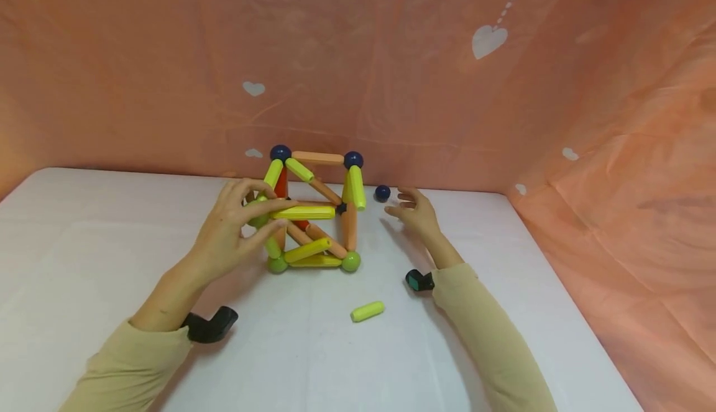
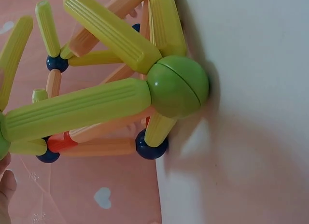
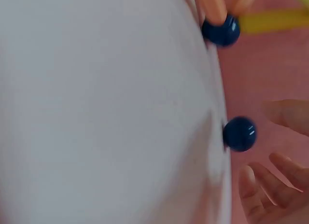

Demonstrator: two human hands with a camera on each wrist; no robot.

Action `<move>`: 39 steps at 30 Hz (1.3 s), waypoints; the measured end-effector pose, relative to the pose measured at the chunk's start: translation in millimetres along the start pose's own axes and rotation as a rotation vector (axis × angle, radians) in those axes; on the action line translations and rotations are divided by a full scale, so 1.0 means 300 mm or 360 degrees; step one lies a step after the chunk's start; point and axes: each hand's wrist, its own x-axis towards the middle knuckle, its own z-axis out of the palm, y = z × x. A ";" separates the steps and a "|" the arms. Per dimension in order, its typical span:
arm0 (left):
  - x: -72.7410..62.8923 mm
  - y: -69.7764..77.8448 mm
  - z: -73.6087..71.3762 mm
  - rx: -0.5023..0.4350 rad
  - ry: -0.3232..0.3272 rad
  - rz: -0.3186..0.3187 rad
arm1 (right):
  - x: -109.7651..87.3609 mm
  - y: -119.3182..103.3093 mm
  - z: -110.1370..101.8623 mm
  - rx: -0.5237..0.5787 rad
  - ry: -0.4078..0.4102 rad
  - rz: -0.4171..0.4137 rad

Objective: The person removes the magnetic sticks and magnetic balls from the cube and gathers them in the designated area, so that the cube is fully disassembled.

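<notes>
A frame of magnetic building sticks and balls (image 1: 349, 228) stands on the table, with green balls in front and dark blue ones behind. At its upper left front corner, my left hand (image 1: 229, 216) pinches a yellow stick (image 1: 304, 213) between thumb and index finger, beside a green ball (image 1: 257, 209) partly covered by the fingers. The stick points right. In the left wrist view a lower green ball (image 2: 178, 86) rests on the table. My right hand (image 1: 421, 218), fingers spread and holding nothing, hovers just right of a loose dark blue ball (image 3: 240, 133).
A short yellow-green stick (image 1: 367, 311) lies loose in front of the frame. White cloth covers the table (image 1: 112, 263). A pink curtain (image 1: 358, 58) with white hearts hangs right behind the table's back edge and along the right side.
</notes>
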 end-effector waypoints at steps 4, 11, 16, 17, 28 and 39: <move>0.004 -0.001 -0.013 0.0105 -0.0034 -0.0023 | -0.089 -0.008 -0.023 0.0019 -0.0097 -0.0158; 0.000 0.004 -0.020 0.0165 -0.0044 -0.0049 | -0.239 0.001 -0.037 0.0106 -0.0518 -0.0382; 0.003 0.004 -0.014 0.0209 -0.0076 -0.0055 | -0.292 0.013 -0.029 0.0160 -0.0779 -0.0489; 0.004 0.004 -0.013 0.0213 -0.0079 -0.0059 | -0.298 0.015 -0.026 0.0158 -0.0820 -0.0511; 0.001 0.001 0.004 0.0069 -0.0130 -0.0104 | -0.328 0.052 0.012 0.0019 -0.1154 -0.0681; -0.005 -0.007 0.003 -0.0056 -0.0144 -0.0134 | -0.328 0.055 0.019 -0.0051 -0.1190 -0.0709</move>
